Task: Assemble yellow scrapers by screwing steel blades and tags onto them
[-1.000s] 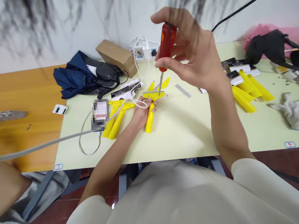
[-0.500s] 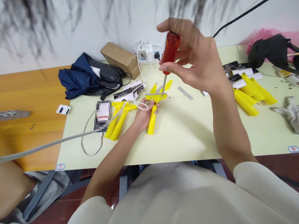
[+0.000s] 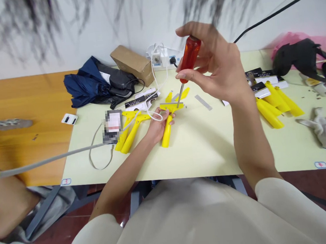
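My left hand is closed around a yellow scraper, gripping it just below its wide head. In my right hand is a screwdriver with a red handle, pinched between thumb and fingers. The screwdriver slants down, its tip at the right part of the scraper's head; whether it sits in a screw is too small to tell. Behind the head lie small yellow pieces and, to the right, a flat grey metal blade. Two more yellow scrapers rest left of my left hand.
A white cable loops near my left hand. Behind stand a cardboard box, a dark blue umbrella and a power strip. Several yellow handles, a white glove and a black item lie right. Another person's leg shows at left.
The screwdriver and my right hand have shifted slightly right and down in the view, along with a small camera movement. Both hands keep their hold.
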Action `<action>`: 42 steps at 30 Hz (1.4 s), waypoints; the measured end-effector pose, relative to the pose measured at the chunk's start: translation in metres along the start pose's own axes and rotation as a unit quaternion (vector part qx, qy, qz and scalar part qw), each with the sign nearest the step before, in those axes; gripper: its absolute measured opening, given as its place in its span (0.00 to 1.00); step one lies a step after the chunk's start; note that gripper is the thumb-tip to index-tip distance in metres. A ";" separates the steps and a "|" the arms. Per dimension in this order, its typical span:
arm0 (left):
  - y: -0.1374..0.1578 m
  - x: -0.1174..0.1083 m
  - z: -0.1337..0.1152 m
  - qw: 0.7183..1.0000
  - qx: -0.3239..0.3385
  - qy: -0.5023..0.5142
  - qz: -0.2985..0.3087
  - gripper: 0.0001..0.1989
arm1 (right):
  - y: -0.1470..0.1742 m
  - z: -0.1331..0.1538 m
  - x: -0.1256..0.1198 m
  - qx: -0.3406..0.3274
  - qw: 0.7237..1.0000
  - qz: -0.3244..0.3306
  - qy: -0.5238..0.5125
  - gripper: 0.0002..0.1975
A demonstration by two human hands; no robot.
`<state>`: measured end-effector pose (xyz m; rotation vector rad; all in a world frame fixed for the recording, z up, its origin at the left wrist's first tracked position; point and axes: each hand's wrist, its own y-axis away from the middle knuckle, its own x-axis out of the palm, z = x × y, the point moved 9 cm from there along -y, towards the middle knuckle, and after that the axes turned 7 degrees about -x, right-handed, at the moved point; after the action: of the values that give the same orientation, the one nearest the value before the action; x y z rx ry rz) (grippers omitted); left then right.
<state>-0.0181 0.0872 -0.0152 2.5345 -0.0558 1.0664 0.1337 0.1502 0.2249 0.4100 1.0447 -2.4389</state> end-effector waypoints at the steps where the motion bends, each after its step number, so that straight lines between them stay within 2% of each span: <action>1: 0.000 0.000 0.000 1.000 0.001 0.002 0.001 0.21 | 0.000 0.001 0.000 -0.003 1.000 -0.001 0.004 0.31; 13: -0.001 -0.001 -0.001 1.000 0.001 0.012 -0.001 0.20 | 0.001 0.002 -0.002 0.013 0.999 -0.006 0.036 0.30; 24: 0.001 0.000 0.000 1.000 -0.011 0.019 -0.005 0.18 | 0.000 -0.007 -0.014 -0.011 0.997 -0.047 0.054 0.31; 30: 0.001 0.002 0.000 1.000 -0.005 0.018 0.004 0.21 | -0.001 -0.001 -0.011 -0.026 0.998 -0.032 0.050 0.29; 37: 0.001 -0.002 0.002 0.999 -0.009 0.034 -0.016 0.25 | 0.002 0.024 0.012 -0.026 0.999 0.039 0.025 0.26; 39: 0.000 -0.004 0.002 0.999 -0.006 0.034 -0.017 0.25 | 0.002 0.026 0.014 -0.026 0.999 0.039 0.020 0.24; 42: -0.001 -0.006 0.003 0.999 -0.004 0.035 -0.020 0.25 | 0.001 0.021 0.009 -0.050 0.997 0.018 0.060 0.27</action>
<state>-0.0200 0.0865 -0.0213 2.4773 0.0083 1.1366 0.1244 0.1310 0.2344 0.5413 1.1934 -2.3433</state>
